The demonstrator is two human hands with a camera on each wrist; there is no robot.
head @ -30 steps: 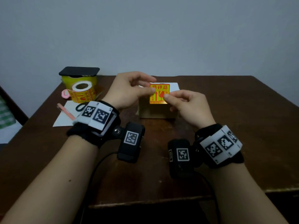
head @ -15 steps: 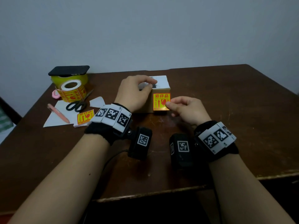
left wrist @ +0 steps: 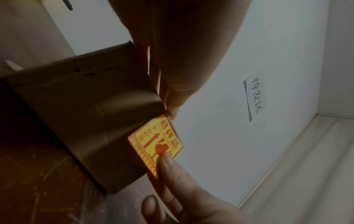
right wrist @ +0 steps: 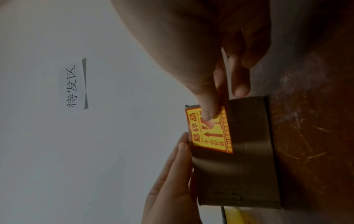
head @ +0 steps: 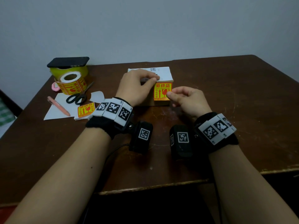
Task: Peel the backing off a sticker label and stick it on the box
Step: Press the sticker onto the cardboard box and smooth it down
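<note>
Forearms reach in from the near edge of the tabletop (head: 242, 110), each wrist wrapped in a black band with coded white tags. We take the box (head: 161, 103) as our landmark: a small brown carton standing near the middle of the tabletop, its top covered by a white label.

On the near side of the box, our right hand (head: 188, 101) has its fingers curled, and its thumb tip presses the sticker (head: 162, 92) flat against the box's front face. In the right wrist view a thin white strip sits pinched between the thumb and the fingers of that hand; we cannot tell for certain that it is the backing. The sticker, yellow with red print, an arrow and a broken glass, lies on the right part of the front face, reaching close to the top edge.

Our left hand (head: 137, 85) grips the box from the left and above, fingers curled over the top edge and thumb at the sticker's upper left corner.

Left of the box lie a loose sticker (head: 85, 109), a pink pen (head: 58, 106) and black scissors (head: 76, 98) on white paper (head: 53, 113). Farther back on that side stands a roll of stickers (head: 71, 83) against a yellow roll (head: 84, 71) topped by a dark phone (head: 68, 61).

Behind the box rises a pale wall (head: 145, 26), and the wrist views show a paper note (right wrist: 73, 86) stuck to it.
</note>
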